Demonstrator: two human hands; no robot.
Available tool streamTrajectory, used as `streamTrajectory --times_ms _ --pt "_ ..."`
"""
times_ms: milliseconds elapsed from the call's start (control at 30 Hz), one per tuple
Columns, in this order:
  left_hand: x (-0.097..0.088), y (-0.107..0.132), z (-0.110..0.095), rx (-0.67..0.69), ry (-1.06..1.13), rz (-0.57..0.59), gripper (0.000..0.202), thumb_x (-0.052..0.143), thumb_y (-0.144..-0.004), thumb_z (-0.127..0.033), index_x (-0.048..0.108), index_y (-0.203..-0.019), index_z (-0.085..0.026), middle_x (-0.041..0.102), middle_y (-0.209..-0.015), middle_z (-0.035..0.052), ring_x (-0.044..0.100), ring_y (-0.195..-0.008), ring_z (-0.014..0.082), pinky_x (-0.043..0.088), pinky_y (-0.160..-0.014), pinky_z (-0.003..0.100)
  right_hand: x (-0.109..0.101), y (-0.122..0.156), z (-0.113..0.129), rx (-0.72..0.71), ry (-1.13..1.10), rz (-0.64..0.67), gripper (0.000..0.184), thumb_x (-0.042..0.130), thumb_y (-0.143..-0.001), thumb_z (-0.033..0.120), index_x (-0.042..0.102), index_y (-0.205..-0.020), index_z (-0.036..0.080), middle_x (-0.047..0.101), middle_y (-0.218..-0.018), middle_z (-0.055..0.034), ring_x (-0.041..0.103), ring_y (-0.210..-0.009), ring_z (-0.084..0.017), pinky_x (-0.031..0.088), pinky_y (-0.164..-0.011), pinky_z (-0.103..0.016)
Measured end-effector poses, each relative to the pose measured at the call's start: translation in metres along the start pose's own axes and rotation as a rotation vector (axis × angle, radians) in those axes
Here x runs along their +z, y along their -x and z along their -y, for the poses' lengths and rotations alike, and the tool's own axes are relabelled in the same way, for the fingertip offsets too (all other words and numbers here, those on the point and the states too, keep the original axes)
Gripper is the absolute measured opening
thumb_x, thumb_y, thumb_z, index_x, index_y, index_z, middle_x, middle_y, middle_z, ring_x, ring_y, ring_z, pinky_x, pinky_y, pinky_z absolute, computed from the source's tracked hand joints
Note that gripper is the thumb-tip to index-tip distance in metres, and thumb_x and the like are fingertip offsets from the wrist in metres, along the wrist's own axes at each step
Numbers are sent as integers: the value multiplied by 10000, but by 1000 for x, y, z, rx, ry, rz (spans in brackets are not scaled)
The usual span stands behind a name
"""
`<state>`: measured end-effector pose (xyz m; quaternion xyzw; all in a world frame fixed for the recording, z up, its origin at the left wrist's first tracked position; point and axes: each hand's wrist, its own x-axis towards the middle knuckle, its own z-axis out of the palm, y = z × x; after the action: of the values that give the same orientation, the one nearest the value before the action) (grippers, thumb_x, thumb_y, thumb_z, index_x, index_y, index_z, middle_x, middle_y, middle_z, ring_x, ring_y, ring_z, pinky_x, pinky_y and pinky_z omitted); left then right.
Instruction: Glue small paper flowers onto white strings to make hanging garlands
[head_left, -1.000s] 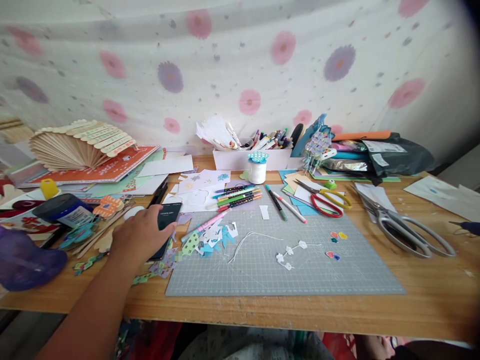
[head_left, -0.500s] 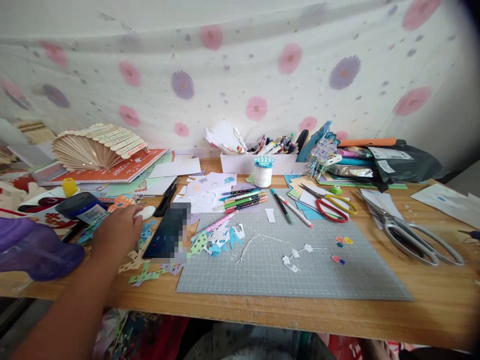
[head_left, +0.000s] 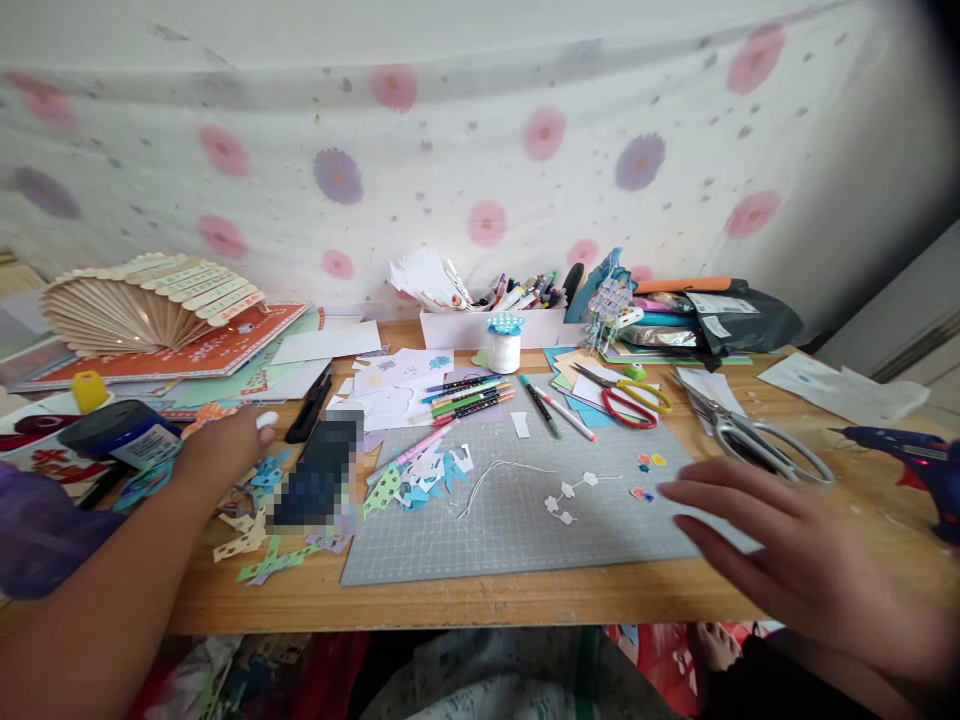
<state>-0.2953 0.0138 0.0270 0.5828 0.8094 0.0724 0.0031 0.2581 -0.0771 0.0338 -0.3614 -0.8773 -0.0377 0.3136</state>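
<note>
My left hand (head_left: pixel 225 445) reaches across the left of the desk, closed on a small white rounded object (head_left: pixel 266 421), partly hidden by the fingers. Beneath and beside that hand lie paper scraps (head_left: pixel 274 470), with a dark blue jar (head_left: pixel 124 430) to its left. My right hand (head_left: pixel 787 550), blurred, hovers open and holds nothing over the right edge of the grey cutting mat (head_left: pixel 450 565). Nearest its fingertips are tiny coloured paper flowers (head_left: pixel 643 494). A white string with white paper flowers (head_left: pixel 568 490) rests on the mat.
A blue glue gun (head_left: pixel 900 445) lies far right, near large grey-handled scissors (head_left: pixel 757 440). Red-and-yellow-handled scissors (head_left: pixel 626 398), markers (head_left: pixel 469 400), a white spool (head_left: pixel 505 350) and a phone (head_left: pixel 319 470) occupy the middle. A purple container (head_left: pixel 45 540) stands front left.
The view has turned right, bringing the glue gun fully in. My right hand has come in from the right. The white object by my left fingers now shows less of itself.
</note>
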Motion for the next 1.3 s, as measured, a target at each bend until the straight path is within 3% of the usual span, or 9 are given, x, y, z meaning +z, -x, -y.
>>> streamTrajectory --times_ms 167,300,467,633,767,933,1100,1200,1300 --pt "-17 57 -21 38 6 -78 419 267 -858 -440 536 -1088 -215 677 -843 88 624 -882 368 448 -757 448 39 -67 72 -89 -259 223 327 553 -856 190 583 -1182 198 625 -1090 -107 618 -935 -204 540 -793 -321" --pt "6 149 -67 298 554 256 371 468 -802 -560 609 -1020 -295 699 -950 26 611 -952 297 488 -791 342 90 -94 126 -43 -409 310 577 591 -826 451 492 -1304 145 608 -1147 -162 633 -885 -254 546 -727 -349" --pt "49 213 -128 216 1258 490 460 580 -738 -647 579 -990 -263 620 -739 -3 567 -611 179 477 -562 278 108 -75 127 223 -666 378 350 674 -776 449 650 -969 157 668 -873 -74 619 -752 -189 491 -650 -269" --pt "55 213 -181 266 1374 640 383 748 -689 -457 593 -921 -195 617 -778 -9 553 -690 142 448 -620 233 80 -40 91 703 -1080 347 395 795 -637 429 595 -843 157 597 -709 13 509 -631 -111 395 -563 -216" --pt "45 213 -211 480 1211 623 272 690 -770 -391 602 -953 -210 643 -810 0 589 -741 158 463 -657 245 59 -24 76 811 -1249 320 448 783 -631 477 559 -832 145 578 -716 5 493 -634 -108 394 -577 -228" --pt "43 220 -232 594 1056 416 335 647 -792 -277 544 -1111 -263 709 -945 28 671 -824 192 515 -712 276 38 -7 76 544 -776 150 181 660 -809 256 635 -970 178 645 -892 -49 590 -811 -162 481 -725 -287" --pt "46 216 -239 654 953 111 345 624 -775 -213 564 -1109 -275 734 -915 18 696 -773 188 528 -701 275 21 14 83 142 -264 -105 335 611 -819 107 588 -1142 192 596 -1164 -118 568 -1058 -220 473 -904 -372" --pt "46 214 -242 735 923 62 265 625 -781 -230 600 -1043 -263 740 -900 18 697 -769 189 524 -691 263 15 18 77 96 -378 -175 305 576 -839 89 595 -1127 186 646 -1011 -86 606 -946 -182 490 -883 -345" --pt "44 215 -245 828 916 94 178 634 -792 -235 612 -967 -258 739 -846 4 689 -736 173 509 -668 238 12 11 61 268 -615 -88 220 574 -870 135 650 -1066 199 648 -894 -58 618 -830 -144 513 -736 -259"
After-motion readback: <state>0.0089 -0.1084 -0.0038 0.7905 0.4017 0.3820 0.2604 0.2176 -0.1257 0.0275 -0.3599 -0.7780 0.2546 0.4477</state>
